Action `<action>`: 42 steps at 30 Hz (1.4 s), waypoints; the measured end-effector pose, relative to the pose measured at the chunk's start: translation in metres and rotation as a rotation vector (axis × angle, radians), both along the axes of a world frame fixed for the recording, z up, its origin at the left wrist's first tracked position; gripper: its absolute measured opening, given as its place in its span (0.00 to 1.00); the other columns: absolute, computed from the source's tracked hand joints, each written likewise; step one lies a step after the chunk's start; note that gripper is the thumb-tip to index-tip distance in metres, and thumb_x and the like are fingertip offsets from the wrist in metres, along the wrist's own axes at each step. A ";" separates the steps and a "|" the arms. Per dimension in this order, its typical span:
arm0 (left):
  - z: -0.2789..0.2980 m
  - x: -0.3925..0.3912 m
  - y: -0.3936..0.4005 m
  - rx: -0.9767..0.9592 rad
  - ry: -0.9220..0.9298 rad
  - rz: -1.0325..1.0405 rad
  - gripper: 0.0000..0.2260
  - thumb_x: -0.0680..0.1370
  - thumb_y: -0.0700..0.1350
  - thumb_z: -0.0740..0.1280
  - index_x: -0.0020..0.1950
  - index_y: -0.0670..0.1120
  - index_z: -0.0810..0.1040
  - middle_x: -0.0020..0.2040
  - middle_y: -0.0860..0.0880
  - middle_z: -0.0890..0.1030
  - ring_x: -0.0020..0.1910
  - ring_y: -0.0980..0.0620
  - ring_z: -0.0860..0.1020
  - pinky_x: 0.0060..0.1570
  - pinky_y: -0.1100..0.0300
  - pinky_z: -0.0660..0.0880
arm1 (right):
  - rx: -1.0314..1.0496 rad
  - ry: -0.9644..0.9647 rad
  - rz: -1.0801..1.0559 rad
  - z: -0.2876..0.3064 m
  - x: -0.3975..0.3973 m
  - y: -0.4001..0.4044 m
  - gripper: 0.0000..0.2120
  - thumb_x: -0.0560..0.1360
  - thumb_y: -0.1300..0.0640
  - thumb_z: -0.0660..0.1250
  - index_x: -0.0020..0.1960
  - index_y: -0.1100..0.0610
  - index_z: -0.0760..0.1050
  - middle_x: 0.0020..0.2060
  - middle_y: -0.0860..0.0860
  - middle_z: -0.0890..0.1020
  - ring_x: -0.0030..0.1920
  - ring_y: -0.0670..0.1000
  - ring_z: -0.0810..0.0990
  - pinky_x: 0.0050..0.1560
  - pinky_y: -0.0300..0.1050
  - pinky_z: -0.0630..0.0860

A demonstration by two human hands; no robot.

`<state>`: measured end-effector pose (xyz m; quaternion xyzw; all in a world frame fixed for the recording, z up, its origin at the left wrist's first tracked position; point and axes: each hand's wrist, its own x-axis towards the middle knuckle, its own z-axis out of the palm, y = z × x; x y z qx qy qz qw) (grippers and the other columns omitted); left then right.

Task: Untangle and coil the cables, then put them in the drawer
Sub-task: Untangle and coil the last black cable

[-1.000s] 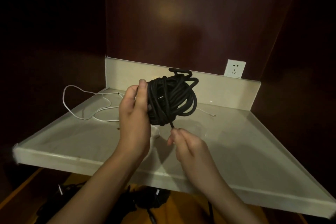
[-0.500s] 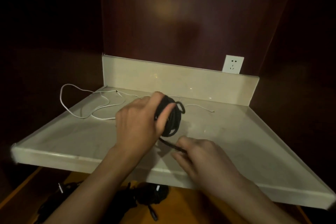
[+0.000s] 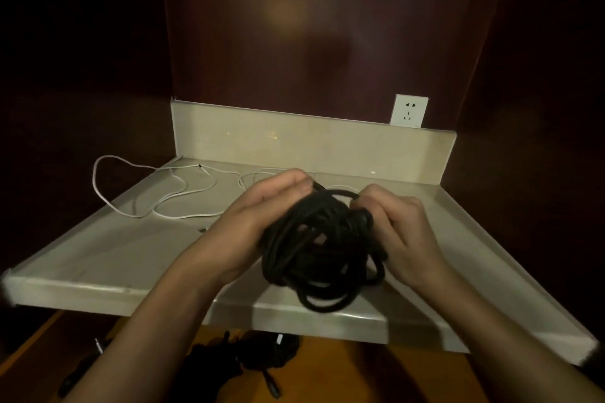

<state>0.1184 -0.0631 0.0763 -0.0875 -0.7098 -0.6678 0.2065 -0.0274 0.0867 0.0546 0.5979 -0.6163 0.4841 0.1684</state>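
Black cable coil (image 3: pixel 322 245) raised off shelf (image 3: pixel 131 239) — both hands cradling it

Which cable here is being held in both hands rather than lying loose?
The black cable bundle, gripped between the left hand and right hand. The thin white cable lies sprawled, untouched, on the shelf.
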 end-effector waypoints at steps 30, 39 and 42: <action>-0.044 -0.024 -0.028 -0.363 0.411 0.994 0.07 0.82 0.50 0.63 0.52 0.46 0.75 0.39 0.61 0.79 0.41 0.59 0.80 0.37 0.61 0.75 | 0.505 -0.314 -0.159 -0.039 0.081 -0.018 0.10 0.84 0.49 0.57 0.50 0.51 0.73 0.30 0.47 0.73 0.31 0.46 0.71 0.33 0.43 0.67; -0.028 -0.015 -0.023 -1.013 0.145 0.993 0.12 0.81 0.60 0.60 0.52 0.53 0.75 0.35 0.52 0.81 0.34 0.47 0.79 0.33 0.56 0.72 | 0.611 0.532 -0.444 0.001 0.064 0.006 0.10 0.79 0.43 0.62 0.50 0.47 0.78 0.34 0.47 0.81 0.33 0.52 0.81 0.33 0.46 0.76; -0.016 -0.006 -0.027 -0.945 -0.021 0.735 0.12 0.79 0.62 0.61 0.49 0.56 0.76 0.37 0.55 0.80 0.38 0.52 0.78 0.37 0.56 0.73 | 0.672 0.574 -0.245 0.024 0.053 0.012 0.13 0.78 0.40 0.60 0.50 0.45 0.78 0.40 0.44 0.83 0.37 0.47 0.81 0.38 0.49 0.78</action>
